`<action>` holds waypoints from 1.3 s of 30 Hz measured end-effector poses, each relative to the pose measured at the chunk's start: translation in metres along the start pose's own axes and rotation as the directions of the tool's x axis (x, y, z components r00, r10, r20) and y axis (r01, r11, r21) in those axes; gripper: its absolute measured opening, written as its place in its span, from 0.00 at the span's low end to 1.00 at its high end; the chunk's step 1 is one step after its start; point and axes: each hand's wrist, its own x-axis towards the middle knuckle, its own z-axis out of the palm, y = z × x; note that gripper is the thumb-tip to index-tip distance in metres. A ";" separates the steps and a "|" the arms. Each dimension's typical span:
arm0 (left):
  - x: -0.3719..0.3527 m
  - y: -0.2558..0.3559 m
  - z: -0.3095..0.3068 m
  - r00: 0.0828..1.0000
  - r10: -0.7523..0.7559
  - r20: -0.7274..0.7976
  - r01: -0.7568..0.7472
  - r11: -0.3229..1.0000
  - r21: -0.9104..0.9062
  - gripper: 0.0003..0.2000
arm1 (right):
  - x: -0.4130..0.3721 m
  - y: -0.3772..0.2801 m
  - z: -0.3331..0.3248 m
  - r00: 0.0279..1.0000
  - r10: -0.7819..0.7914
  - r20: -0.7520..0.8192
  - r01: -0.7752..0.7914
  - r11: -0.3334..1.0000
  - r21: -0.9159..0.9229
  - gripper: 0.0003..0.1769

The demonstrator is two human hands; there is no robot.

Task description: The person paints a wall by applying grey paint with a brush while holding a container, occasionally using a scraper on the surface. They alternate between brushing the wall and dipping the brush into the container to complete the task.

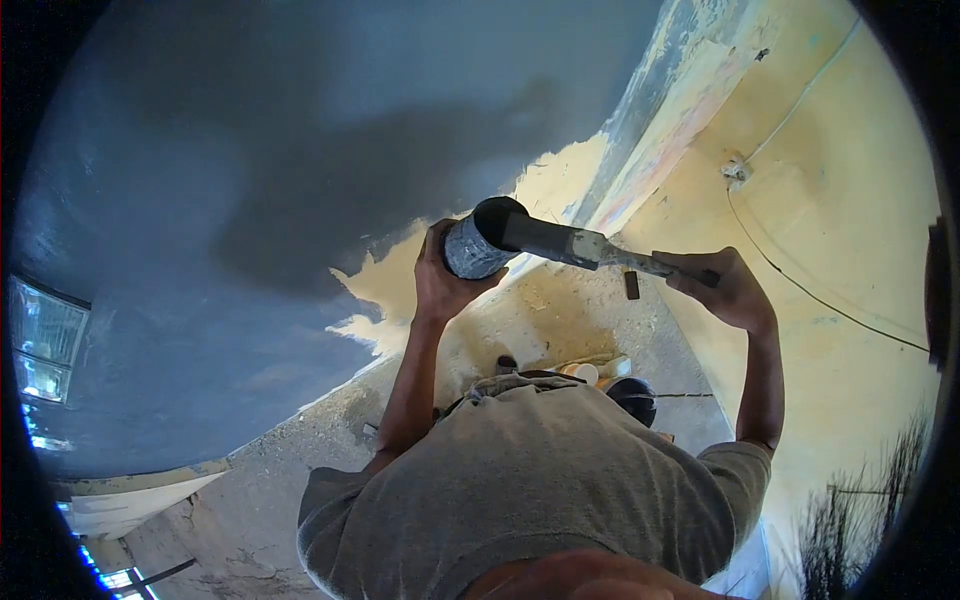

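A round, grey-smeared container (474,248) is tilted in my left hand (440,275), whose fingers wrap round its side. My right hand (728,287) grips the handle of a long, dark-bladed trowel (555,240). The far end of the blade reaches the container's dark mouth; its tip and any contents are hard to make out. Beyond both hands, dark grey coating covers much of the wall (300,190), with a ragged edge against a bare cream patch (567,172).
A yellowish wall (840,220) with a thin cable stands on the right. Below, a black bucket (632,398) and a pale round container (581,373) stand on the dusty floor (300,440). A window (48,335) shows at the far left, and dark bristles (850,530) at the lower right.
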 end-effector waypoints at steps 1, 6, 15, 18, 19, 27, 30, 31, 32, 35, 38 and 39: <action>0.000 0.000 0.000 1.000 0.000 0.002 0.000 1.000 0.000 0.43 | -0.001 0.000 -0.002 0.999 0.036 0.024 -0.034 0.996 -0.081 0.17; -0.004 -0.008 -0.001 0.999 -0.012 -0.035 0.012 1.000 0.004 0.42 | -0.010 -0.003 -0.009 1.000 0.021 -0.022 -0.023 0.994 -0.104 0.17; -0.019 -0.031 -0.014 0.988 -0.105 -0.117 0.093 0.991 -0.097 0.47 | 0.007 0.124 0.047 0.998 0.054 -0.042 -0.023 0.843 0.537 0.25; -0.030 -0.036 -0.035 0.984 -0.082 -0.160 0.083 0.997 -0.002 0.46 | 0.034 0.082 0.086 0.994 0.063 -0.092 0.022 0.700 0.714 0.24; -0.035 -0.031 -0.043 0.983 -0.091 -0.161 0.091 0.996 -0.008 0.46 | 0.045 0.065 0.090 0.989 0.025 -0.145 0.092 0.669 0.737 0.22; -0.077 -0.029 -0.103 0.944 -0.190 -0.268 0.182 0.982 -0.054 0.45 | 0.095 -0.108 0.072 0.569 -0.541 -0.620 0.679 0.734 -0.016 0.22; -0.096 -0.029 -0.122 0.923 -0.231 -0.307 0.206 0.972 -0.111 0.44 | 0.113 -0.157 0.087 0.369 -0.654 -0.661 0.756 0.625 -0.196 0.22; -0.103 -0.032 -0.127 0.924 -0.229 -0.305 0.206 0.973 -0.108 0.44 | 0.120 -0.169 0.094 0.368 -0.651 -0.664 0.756 0.625 -0.194 0.22; -0.110 -0.036 -0.130 0.908 -0.251 -0.334 0.215 0.966 -0.141 0.43 | 0.128 -0.179 0.104 0.289 -0.654 -0.699 0.790 0.575 -0.212 0.21; -0.130 -0.044 -0.144 0.883 -0.281 -0.375 0.227 0.957 -0.183 0.41 | 0.141 -0.198 0.126 0.194 -0.618 -0.762 0.805 0.544 -0.237 0.20; -0.147 -0.048 -0.162 0.873 -0.271 -0.405 0.222 0.961 -0.164 0.40 | 0.148 -0.212 0.139 0.121 -0.556 -0.822 0.794 0.551 -0.256 0.19; -0.151 -0.047 -0.168 0.870 -0.257 -0.420 0.218 0.966 -0.141 0.40 | 0.148 -0.216 0.140 0.134 -0.511 -0.849 0.776 0.587 -0.231 0.18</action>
